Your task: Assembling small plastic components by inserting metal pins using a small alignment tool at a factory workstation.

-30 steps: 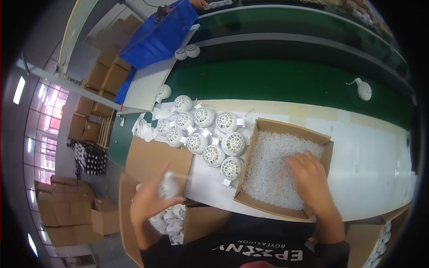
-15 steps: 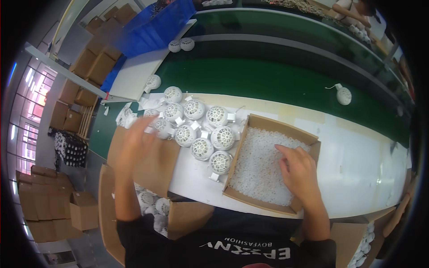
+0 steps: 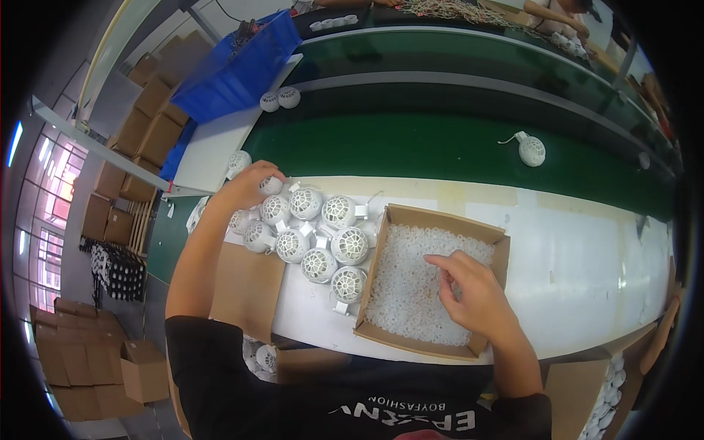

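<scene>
My left hand (image 3: 249, 187) reaches to the far left of a cluster of white ball-shaped housings (image 3: 305, 203). Its fingers curl around one white housing (image 3: 270, 185), partly covered by the hand. The housings have open lattice fronts, and several show a square white neck. My right hand (image 3: 473, 293) hovers over a shallow cardboard box (image 3: 372, 293) filled with tiny clear rings (image 3: 411, 282). Its index finger and thumb come together in a pinch; what lies between them is too small to make out.
A green conveyor belt (image 3: 396, 139) runs behind the white tabletop (image 3: 579, 271), bearing a single housing (image 3: 532, 149) at right. Two more housings (image 3: 279, 99) sit near a blue bin (image 3: 235, 70). A cardboard flap (image 3: 249, 282) lies at left; an open carton (image 3: 579, 389) stands lower right.
My left hand has moved up and away from me, onto a housing at the cluster's far left. My right hand stays over the ring box in much the same pose. The whole view has shifted slightly.
</scene>
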Demonstrator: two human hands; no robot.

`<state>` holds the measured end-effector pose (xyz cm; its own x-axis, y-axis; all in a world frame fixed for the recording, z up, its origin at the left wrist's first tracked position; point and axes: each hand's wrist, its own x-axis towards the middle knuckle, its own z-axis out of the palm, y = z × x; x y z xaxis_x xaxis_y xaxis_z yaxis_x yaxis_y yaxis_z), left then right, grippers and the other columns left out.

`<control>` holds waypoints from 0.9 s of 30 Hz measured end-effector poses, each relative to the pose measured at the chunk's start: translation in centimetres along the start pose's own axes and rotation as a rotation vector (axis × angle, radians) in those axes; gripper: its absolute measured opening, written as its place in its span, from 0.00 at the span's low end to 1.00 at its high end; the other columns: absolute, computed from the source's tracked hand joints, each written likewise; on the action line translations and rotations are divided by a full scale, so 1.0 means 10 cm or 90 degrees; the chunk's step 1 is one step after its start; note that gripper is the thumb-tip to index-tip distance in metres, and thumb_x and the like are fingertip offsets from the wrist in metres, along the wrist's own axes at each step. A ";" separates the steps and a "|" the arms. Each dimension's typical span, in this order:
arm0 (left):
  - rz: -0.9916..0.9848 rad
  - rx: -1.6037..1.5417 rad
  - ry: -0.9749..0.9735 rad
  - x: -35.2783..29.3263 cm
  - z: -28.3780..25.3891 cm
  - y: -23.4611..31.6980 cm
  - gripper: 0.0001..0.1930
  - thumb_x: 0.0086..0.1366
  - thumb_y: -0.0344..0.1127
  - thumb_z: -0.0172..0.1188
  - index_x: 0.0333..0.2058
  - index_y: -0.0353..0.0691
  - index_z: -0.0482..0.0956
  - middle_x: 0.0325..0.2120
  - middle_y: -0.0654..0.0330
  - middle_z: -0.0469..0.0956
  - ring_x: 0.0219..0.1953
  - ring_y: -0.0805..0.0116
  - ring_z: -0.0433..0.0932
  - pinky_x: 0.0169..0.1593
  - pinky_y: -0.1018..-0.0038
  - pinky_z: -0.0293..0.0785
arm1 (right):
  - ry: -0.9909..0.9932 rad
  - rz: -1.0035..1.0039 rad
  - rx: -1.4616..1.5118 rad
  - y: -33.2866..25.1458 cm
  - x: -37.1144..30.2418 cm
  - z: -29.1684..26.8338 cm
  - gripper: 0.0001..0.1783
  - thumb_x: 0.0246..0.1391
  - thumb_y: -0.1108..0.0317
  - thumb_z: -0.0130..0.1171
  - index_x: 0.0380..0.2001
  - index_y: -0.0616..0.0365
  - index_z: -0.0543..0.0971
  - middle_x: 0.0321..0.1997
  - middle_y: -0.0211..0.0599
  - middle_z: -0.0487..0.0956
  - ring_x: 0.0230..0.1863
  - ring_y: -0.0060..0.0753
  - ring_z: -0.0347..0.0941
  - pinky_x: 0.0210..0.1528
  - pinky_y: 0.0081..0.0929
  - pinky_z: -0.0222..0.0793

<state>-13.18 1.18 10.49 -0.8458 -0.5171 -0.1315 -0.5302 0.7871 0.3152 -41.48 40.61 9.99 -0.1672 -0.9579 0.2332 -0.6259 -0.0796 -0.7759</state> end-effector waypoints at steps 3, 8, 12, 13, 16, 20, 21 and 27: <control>-0.068 0.006 0.037 -0.01 -0.05 -0.01 0.23 0.48 0.26 0.70 0.46 0.42 0.81 0.48 0.51 0.78 0.54 0.53 0.76 0.58 0.66 0.71 | 0.001 -0.018 -0.003 0.02 -0.02 0.01 0.23 0.50 0.85 0.57 0.50 0.60 0.79 0.30 0.43 0.75 0.32 0.40 0.75 0.35 0.31 0.74; -0.334 -0.244 0.272 -0.03 -0.39 0.02 0.23 0.61 0.45 0.68 0.54 0.49 0.74 0.41 0.62 0.77 0.42 0.72 0.77 0.40 0.73 0.74 | 0.046 -0.091 0.003 0.21 -0.03 0.04 0.23 0.49 0.84 0.58 0.51 0.59 0.79 0.32 0.43 0.77 0.34 0.40 0.76 0.37 0.32 0.75; -0.180 -0.674 0.457 -0.31 -0.54 0.21 0.20 0.69 0.46 0.60 0.56 0.52 0.68 0.52 0.60 0.74 0.52 0.67 0.74 0.42 0.69 0.76 | 0.049 -0.115 0.027 0.21 -0.06 0.08 0.24 0.49 0.84 0.58 0.51 0.58 0.79 0.35 0.42 0.77 0.35 0.40 0.76 0.37 0.33 0.75; -0.131 -0.818 0.417 -0.38 -0.52 0.43 0.20 0.69 0.45 0.60 0.55 0.51 0.68 0.54 0.58 0.72 0.54 0.66 0.72 0.44 0.67 0.76 | 0.045 -0.114 0.040 0.20 -0.08 0.07 0.24 0.49 0.84 0.58 0.51 0.58 0.79 0.35 0.41 0.77 0.35 0.40 0.76 0.37 0.32 0.75; -0.004 -1.017 0.290 -0.31 -0.20 1.18 0.21 0.67 0.43 0.63 0.54 0.49 0.67 0.55 0.55 0.72 0.54 0.64 0.72 0.45 0.66 0.78 | 0.028 -0.115 0.069 0.19 -0.06 0.06 0.24 0.49 0.85 0.58 0.51 0.58 0.80 0.36 0.40 0.77 0.35 0.39 0.77 0.37 0.31 0.74; 0.008 -0.892 0.125 -0.36 0.34 1.92 0.25 0.59 0.34 0.71 0.50 0.46 0.67 0.49 0.50 0.76 0.38 0.64 0.80 0.38 0.71 0.80 | 0.010 -0.015 0.150 0.12 -0.06 -0.08 0.24 0.48 0.86 0.59 0.50 0.58 0.80 0.36 0.38 0.77 0.35 0.36 0.77 0.37 0.28 0.74; 0.060 -0.972 0.066 -0.37 0.49 2.05 0.24 0.58 0.32 0.71 0.49 0.44 0.67 0.48 0.50 0.77 0.34 0.65 0.81 0.36 0.74 0.80 | 0.027 -0.014 0.161 0.11 -0.06 -0.10 0.23 0.48 0.86 0.59 0.49 0.59 0.81 0.36 0.38 0.77 0.36 0.34 0.77 0.38 0.27 0.74; 0.161 -0.815 -0.059 -0.25 0.82 2.52 0.13 0.68 0.33 0.61 0.46 0.41 0.68 0.49 0.52 0.75 0.46 0.64 0.77 0.50 0.71 0.75 | 0.104 -0.014 0.303 0.14 -0.04 -0.09 0.20 0.51 0.86 0.60 0.49 0.63 0.80 0.37 0.37 0.78 0.39 0.28 0.77 0.42 0.25 0.75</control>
<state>-24.95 25.05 11.03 -0.9414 -0.3370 0.0149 0.0316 -0.0441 0.9985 -42.94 41.13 9.31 -0.2985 -0.9018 0.3124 -0.2203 -0.2533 -0.9420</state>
